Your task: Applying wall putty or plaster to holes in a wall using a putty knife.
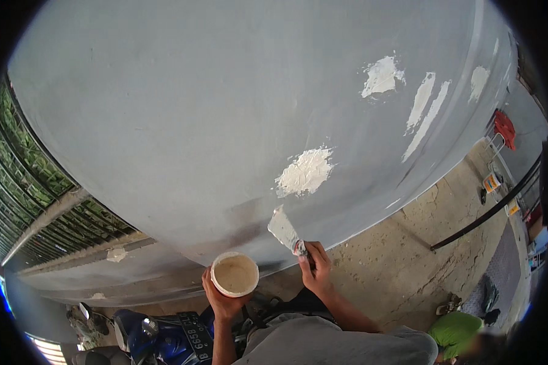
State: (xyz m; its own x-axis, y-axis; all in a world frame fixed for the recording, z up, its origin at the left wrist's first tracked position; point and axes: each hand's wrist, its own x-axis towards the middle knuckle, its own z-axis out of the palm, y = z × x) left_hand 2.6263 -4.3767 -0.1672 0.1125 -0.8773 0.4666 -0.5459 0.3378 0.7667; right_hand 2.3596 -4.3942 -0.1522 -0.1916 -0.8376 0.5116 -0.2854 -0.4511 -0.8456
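My left hand (224, 301) is wrapped round a small white tub (235, 275) with pale filler inside. In my right hand (316, 266) is a putty knife (284, 229), gripped by its handle, its blade coated with filler and pointing up at the wall. Just above the blade, a rough white patch of filler (305, 173) sits on the grey wall (182, 121). Blade and patch look apart. Farther up to the right are another filler patch (383, 77) and several pale streaks (425, 109).
A blue motorcycle (158, 337) stands at the lower left, close to my left arm. Metal bars (39, 164) with greenery behind run along the left. A person in a green top (453, 334) is at the lower right. A dark pole (487, 213) crosses the cracked concrete floor (402, 255).
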